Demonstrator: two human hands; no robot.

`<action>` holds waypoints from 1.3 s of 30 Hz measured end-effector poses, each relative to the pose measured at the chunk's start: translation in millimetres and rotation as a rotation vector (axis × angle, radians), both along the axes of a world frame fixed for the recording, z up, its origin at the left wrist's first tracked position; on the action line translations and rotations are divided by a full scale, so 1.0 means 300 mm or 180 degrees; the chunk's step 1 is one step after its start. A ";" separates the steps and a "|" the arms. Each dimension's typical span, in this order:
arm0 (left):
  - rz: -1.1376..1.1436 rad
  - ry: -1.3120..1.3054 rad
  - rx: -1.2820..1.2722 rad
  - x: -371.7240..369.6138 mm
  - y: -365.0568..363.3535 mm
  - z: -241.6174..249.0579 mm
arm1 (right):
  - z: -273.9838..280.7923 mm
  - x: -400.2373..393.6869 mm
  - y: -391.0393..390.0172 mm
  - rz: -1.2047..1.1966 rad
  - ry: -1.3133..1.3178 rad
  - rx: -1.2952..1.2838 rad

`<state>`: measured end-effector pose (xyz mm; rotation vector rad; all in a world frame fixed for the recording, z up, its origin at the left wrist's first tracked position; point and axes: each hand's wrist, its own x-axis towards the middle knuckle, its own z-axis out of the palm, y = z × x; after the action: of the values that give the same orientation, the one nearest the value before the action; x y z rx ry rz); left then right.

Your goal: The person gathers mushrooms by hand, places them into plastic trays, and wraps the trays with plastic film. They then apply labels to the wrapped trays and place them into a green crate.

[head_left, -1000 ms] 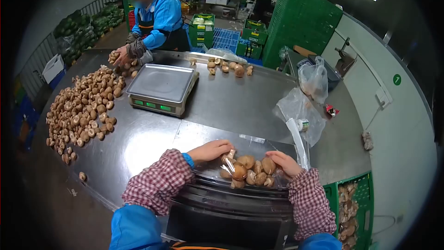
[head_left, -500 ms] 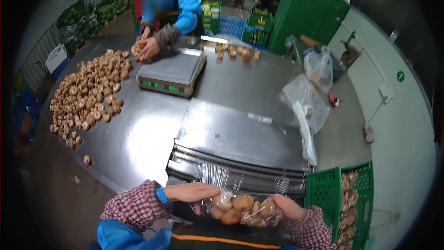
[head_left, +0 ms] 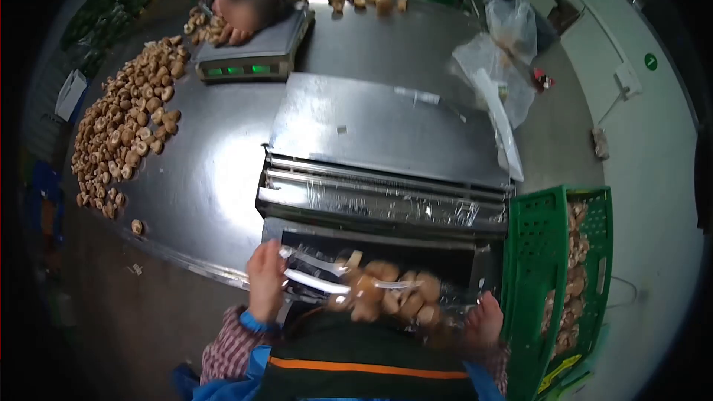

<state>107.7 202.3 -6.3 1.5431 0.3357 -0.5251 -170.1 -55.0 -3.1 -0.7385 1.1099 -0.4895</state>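
A clear film pack of brown mushrooms (head_left: 388,291) spans the gap between my hands, close in front of my apron. My left hand (head_left: 266,281) pinches the film at the left end of the pack, where it is stretched out flat and shiny. At the opposite end, my right hand (head_left: 483,321) is closed on the film, partly blurred. Just beyond the pack lies the wrapping machine (head_left: 386,197), with metal rollers and strips of film along its front. A dark flat plate shows beneath the pack.
Loose mushrooms (head_left: 126,126) are heaped on the left of the steel table (head_left: 215,163). A co-worker's hands (head_left: 234,18) gather mushrooms on a scale (head_left: 252,52). Plastic bags (head_left: 497,67) lie at the right, and a green crate (head_left: 535,252) with packed mushrooms stands by my right hand.
My hands have moved apart from around the mushrooms and now draw the film out at both ends. The view has tilted down, and the co-worker leans over the scale.
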 end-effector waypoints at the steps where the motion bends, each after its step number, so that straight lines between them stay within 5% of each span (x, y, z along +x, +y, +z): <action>1: 0.0198 0.0268 -0.0058 -0.050 0.078 -0.032 | -0.046 -0.085 0.039 0.0261 0.0297 -0.0274; 2: 0.0400 0.0511 -0.0129 -0.105 0.153 -0.073 | -0.125 -0.165 0.075 0.0532 0.0570 -0.0561; 4: 0.0390 0.1620 -0.0632 -0.237 0.283 -0.201 | -0.307 -0.286 0.134 0.2692 0.1324 -0.1730; 6: -0.0384 0.2377 -0.0984 -0.346 0.258 -0.352 | -0.558 -0.219 0.221 0.2073 0.0288 0.1207; 7: -0.0396 0.2394 -0.0970 -0.350 0.198 -0.313 | -0.520 -0.111 0.266 0.2082 -0.0381 0.1730; 9: -0.1929 0.1860 -0.0994 -0.308 0.067 -0.194 | -0.344 0.067 0.315 0.2669 -0.1715 0.1585; 10: -0.2710 0.1126 -0.1538 -0.356 0.145 -0.369 | -0.253 0.119 0.321 0.2844 -0.2226 0.1331; 11: -0.3250 0.2014 -0.3398 -0.366 0.125 -0.535 | -0.178 0.155 0.316 0.2961 -0.2631 0.1001; 12: -0.3656 0.3003 -0.5269 -0.303 -0.024 -0.443 | -0.132 0.192 0.294 0.3050 -0.2911 0.0794; 13: -0.3511 0.2615 -0.4200 -0.290 -0.057 -0.273 | -0.147 0.235 0.182 0.4320 -0.2904 0.2573; 14: -0.3423 0.2342 -0.3094 -0.225 -0.192 0.092 | -0.003 0.120 0.220 0.2848 -0.2275 0.1559; 16: -0.3468 0.2376 -0.3123 -0.238 -0.261 0.134 | 0.009 -0.014 0.221 0.1608 -0.2670 0.1937; 18: -0.3851 0.1747 -0.2629 -0.254 -0.367 0.181 | 0.062 -0.077 0.166 0.2068 -0.2303 0.0276; 20: -0.4726 0.0060 -0.2358 -0.319 -0.540 0.264 | 0.049 -0.073 0.106 0.2211 -0.0641 -0.0963; 21: -0.4618 -0.0479 -0.2250 -0.369 -0.603 0.307 | 0.097 -0.052 0.087 0.1246 -0.0215 -0.2191; 22: -0.4462 -0.1037 -0.2149 -0.419 -0.658 0.341 | 0.133 -0.097 0.000 0.0689 -0.0024 -0.2317; 25: -0.4464 -0.1831 -0.2199 -0.446 -0.729 0.386 | 0.365 -0.447 -0.337 -0.1129 -0.0891 -0.1764; 28: -0.4176 -0.2117 -0.1303 -0.380 -0.706 0.293 | 0.502 -0.810 -0.496 -0.1869 -0.0840 -0.1683; 30: -0.3563 -0.1061 -0.1048 -0.364 -0.691 0.218 | 0.424 -0.942 -0.517 -0.1635 -0.0196 -0.1247; 32: -0.3528 -0.1173 -0.1012 -0.359 -0.688 0.202 | 0.083 -1.216 -0.531 -0.1107 0.0592 -0.0579; 33: -0.3487 -0.1293 -0.0971 -0.359 -0.687 0.197 | 0.035 -1.150 -0.502 -0.1418 0.0931 -0.0147; 37: -0.3504 -0.1444 -0.0859 -0.346 -0.684 0.204 | -0.110 -1.047 -0.480 -0.1528 0.1181 0.0356; 39: -0.3434 -0.1441 -0.0808 -0.342 -0.659 0.175 | -0.004 -1.019 -0.475 -0.1414 0.0900 0.0341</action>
<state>5.2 4.5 46.1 1.4460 -0.9373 -0.9612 -475.7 -197.6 -4.3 -0.4725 1.5660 -0.7073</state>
